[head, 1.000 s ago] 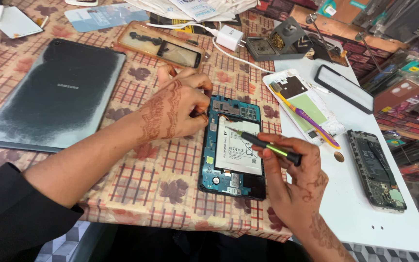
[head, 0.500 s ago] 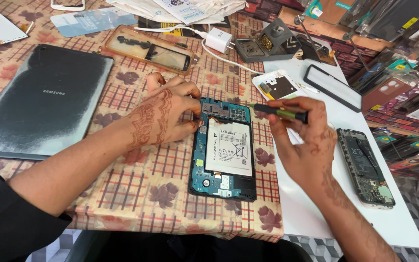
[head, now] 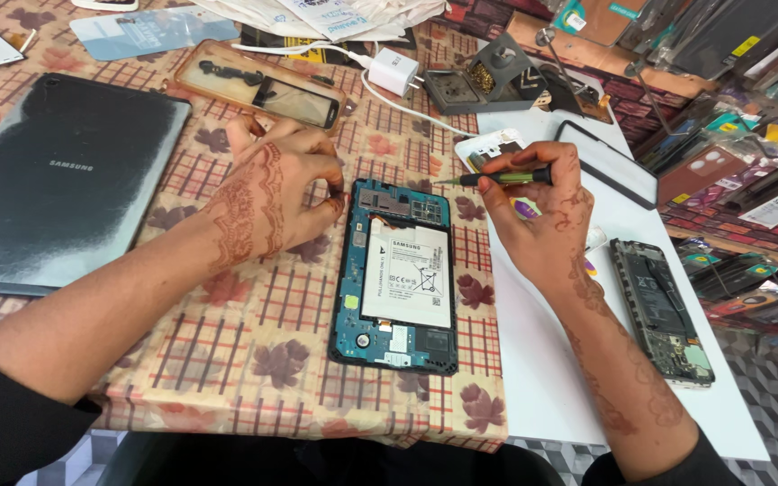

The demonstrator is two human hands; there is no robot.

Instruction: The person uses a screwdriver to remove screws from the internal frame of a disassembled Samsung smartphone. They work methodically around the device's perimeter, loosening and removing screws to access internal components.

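An opened small tablet [head: 398, 279] lies back-up on the patterned tablecloth, its blue frame, circuit board and white battery [head: 407, 273] exposed. My left hand [head: 267, 193] rests against the tablet's upper left edge, fingers curled on the frame. My right hand [head: 538, 216] grips a green and black screwdriver [head: 497, 178] held level, its tip pointing left just above the tablet's top right corner.
A large dark tablet back cover [head: 56, 180] lies at the left. A phone in an orange case [head: 263, 85], a white charger [head: 393, 70] and a metal holder [head: 488, 81] sit at the back. A stripped phone [head: 664, 310] lies on the white mat [head: 533, 369] at right.
The screwdriver has swung from the tablet's middle up to its top right corner. The opened tablet has turned straighter. My left hand stays at the upper left edge.
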